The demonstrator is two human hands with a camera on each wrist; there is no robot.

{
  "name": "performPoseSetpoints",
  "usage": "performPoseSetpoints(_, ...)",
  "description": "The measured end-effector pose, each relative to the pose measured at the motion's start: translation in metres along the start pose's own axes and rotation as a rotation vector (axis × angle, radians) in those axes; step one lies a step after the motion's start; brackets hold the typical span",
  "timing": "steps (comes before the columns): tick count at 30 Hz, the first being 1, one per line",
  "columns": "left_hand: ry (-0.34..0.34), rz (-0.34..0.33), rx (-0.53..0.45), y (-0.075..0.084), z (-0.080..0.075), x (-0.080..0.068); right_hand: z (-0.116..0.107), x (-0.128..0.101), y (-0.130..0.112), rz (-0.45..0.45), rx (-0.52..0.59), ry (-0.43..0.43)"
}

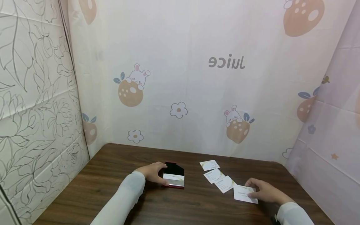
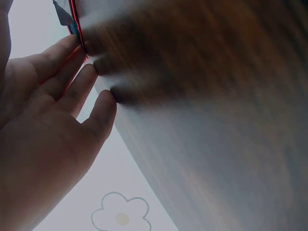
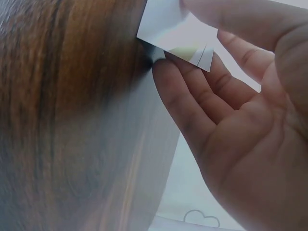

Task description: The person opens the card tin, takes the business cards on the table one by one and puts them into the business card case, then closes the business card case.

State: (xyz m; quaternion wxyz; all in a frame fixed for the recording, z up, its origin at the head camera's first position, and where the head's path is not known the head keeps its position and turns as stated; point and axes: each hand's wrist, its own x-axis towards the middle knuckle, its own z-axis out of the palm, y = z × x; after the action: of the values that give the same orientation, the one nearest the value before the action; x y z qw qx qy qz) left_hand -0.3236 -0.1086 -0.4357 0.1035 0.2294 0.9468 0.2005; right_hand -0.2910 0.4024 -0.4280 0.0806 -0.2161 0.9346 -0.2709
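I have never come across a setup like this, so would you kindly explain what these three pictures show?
Of course. There is no machine here: a person works with two bare hands. The wide picture comes from a camera worn on the head, looking forward and down; the two close ones come from a camera on each wrist.

On the brown wooden table lie three printed white cards. The left hand grips the left side of a black and silver case with red edging. The right hand pinches another white card; whether more lie beneath it, I cannot tell. Behind hangs a printed backdrop.
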Motion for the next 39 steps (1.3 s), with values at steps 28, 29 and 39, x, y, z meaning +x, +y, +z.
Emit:
performPoseSetpoints(28, -0.001, 0.012, -0.007, -0.001, 0.0, 0.001, 0.002, 0.003, -0.003, -0.116, 0.321, -0.121)
performPoseSetpoints(29, -0.002, 0.008, -0.01, -0.001, 0.0, 0.001, 0.002, 0.004, -0.005, -0.122, 0.307, -0.109)
performPoseSetpoints(39, 0.002, -0.006, 0.002, 0.0, 0.0, 0.001, 0.016, 0.031, -0.031, -0.106, 0.263, 0.0)
